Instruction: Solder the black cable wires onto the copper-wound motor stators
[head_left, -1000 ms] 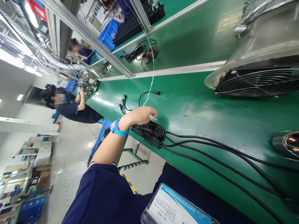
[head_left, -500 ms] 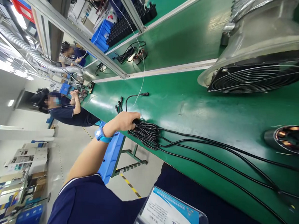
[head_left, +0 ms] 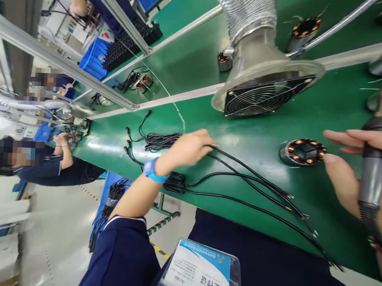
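left hand (head_left: 191, 146): pinched shut on a black cable (head_left: 228, 158) that lies on the green belt (head_left: 258, 133)
right hand (head_left: 342, 181): holding a grey tool (head_left: 370, 178)
progress: cable ends loose — none touching the stator (head_left: 302, 151) yet, I reckon
writing: my badge (head_left: 200, 275) says 工作证 — rest too small

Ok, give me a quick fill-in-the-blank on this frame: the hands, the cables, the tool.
1. The left hand wears a wristband that is ____ in colour.
2. The black cables lie on a belt coloured ____.
3. The right hand grips a grey tool, while the left hand touches the black ____.
4. The copper-wound stator lies on the belt, nearer to the hand on the person's ____.

Missing words: blue; green; cables; right.
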`<state>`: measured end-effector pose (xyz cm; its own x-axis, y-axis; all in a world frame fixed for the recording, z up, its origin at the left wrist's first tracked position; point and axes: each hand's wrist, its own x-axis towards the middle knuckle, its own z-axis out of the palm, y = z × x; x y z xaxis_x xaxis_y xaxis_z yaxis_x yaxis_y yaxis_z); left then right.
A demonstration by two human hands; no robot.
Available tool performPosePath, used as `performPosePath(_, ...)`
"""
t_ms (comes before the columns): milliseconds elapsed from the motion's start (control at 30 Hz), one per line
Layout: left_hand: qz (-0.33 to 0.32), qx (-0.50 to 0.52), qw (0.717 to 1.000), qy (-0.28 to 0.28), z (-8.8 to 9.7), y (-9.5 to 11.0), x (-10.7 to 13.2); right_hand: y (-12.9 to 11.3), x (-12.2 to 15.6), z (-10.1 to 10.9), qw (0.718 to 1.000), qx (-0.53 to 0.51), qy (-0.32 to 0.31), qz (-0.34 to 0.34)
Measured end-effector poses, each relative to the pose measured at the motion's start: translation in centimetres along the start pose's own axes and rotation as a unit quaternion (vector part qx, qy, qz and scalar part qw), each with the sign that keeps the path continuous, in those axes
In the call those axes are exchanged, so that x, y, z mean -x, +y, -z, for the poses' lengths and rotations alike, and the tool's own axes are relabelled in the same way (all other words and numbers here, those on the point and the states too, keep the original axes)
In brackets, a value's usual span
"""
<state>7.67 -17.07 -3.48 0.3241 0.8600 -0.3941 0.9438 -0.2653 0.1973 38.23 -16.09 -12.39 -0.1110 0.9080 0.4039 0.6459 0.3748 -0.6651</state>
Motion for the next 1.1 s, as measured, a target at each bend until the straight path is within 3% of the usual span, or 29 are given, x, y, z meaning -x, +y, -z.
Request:
performPosePath(133,-0.14,0.03,0.986,-0.081,-2.7,6.0,-4.5,-1.0,-0.3,1.3,1.0,-0.006,-0.002,0.031)
performPosePath(233,-0.189,0.011,0.974,-0.124,-3.6,8.0,-5.6,-1.2,0.1,2.1,0.999,-0.001,-0.003,0.051)
performPosePath(300,-0.198,0.038,0.973,-0.114,-3.7,8.2,-5.3,-1.4,0.5,2.4,0.998,-0.009,-0.001,0.065)
performPosePath(400,-0.174,0.173,0.968,-0.054,-3.4,7.6,-4.2,-2.0,1.0,2.4,0.997,-0.044,-0.008,0.069)
performPosePath(500,-0.134,0.342,0.93,-0.015,-2.9,6.9,-2.9,-3.2,1.1,2.2,0.99,-0.131,-0.019,0.054)
performPosePath(633,-0.1,0.489,0.866,-0.017,-2.6,6.3,-1.8,-4.7,0.7,1.9,0.961,-0.274,-0.037,-0.009)
performPosePath(900,-0.096,0.573,0.813,-0.039,-3.3,5.7,-1.7,-5.4,0.0,1.6,0.939,-0.335,-0.069,-0.027)
performPosePath(967,-0.112,0.56,0.82,-0.017,-3.4,5.9,-2.0,-5.2,0.0,1.4,0.939,-0.334,-0.072,-0.03)
performPosePath(1100,-0.164,0.497,0.849,0.078,-3.2,7.1,-2.7,-4.9,0.1,0.6,0.933,-0.351,-0.07,-0.032)
